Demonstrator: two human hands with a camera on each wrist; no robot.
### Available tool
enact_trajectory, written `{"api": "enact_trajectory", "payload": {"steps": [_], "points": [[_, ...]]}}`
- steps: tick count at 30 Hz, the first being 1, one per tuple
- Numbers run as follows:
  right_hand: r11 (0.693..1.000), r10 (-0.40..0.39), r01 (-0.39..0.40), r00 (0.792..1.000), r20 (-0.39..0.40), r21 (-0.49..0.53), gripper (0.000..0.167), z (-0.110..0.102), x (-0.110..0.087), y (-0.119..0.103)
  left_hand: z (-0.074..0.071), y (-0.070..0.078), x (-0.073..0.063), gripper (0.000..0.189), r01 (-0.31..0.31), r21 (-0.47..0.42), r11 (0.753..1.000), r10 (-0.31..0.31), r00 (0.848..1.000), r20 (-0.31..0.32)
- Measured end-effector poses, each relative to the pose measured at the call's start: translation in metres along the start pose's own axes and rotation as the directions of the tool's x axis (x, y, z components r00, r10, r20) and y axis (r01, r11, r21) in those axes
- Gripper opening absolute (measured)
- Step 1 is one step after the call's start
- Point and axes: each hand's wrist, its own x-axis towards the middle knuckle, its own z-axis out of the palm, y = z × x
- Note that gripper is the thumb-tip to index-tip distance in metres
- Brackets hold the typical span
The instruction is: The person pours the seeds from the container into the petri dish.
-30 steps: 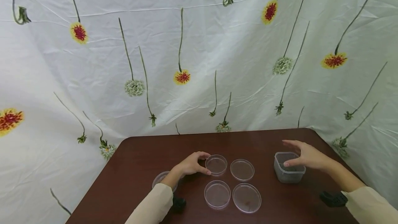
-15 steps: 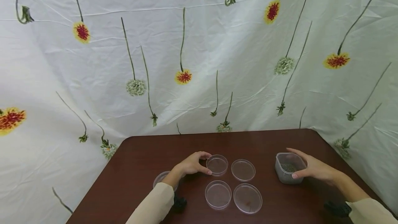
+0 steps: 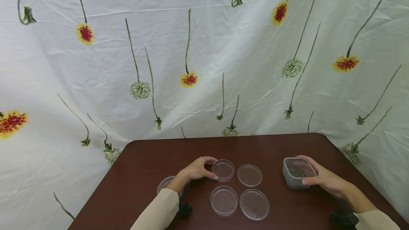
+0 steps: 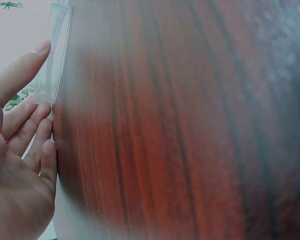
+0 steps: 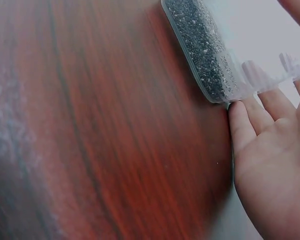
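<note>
My left hand holds a clear petri dish at the back of a group, its thumb at the near side and fingers round the left edge. In the left wrist view the thumb lies against the side wall of the dish. Over on the right, my right hand grips a clear square plastic tub, with the thumb at its near rim and the fingers behind it. Small dark seed-like grains fill its lower part, seen through the wall in the right wrist view.
More petri dishes stand beside the held one: one to its right, two in front. Another dish is partly hidden under the left forearm. The brown wooden table ends at a flower-printed cloth.
My right hand has come down from above the tub to its right side and taken hold of it, uncovering the grains. The left hand stays on its dish.
</note>
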Motion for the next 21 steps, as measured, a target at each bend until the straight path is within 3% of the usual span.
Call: {"api": "enact_trajectory", "payload": {"steps": [21], "points": [[0.999,-0.017,0.010,0.990,-0.140,-0.045,0.066,0.0059,0.0017,0.0019,-0.0015,-0.0016,0.0012,0.067,0.009,0.004,1.000,-0.009,1.000,0.015]]}}
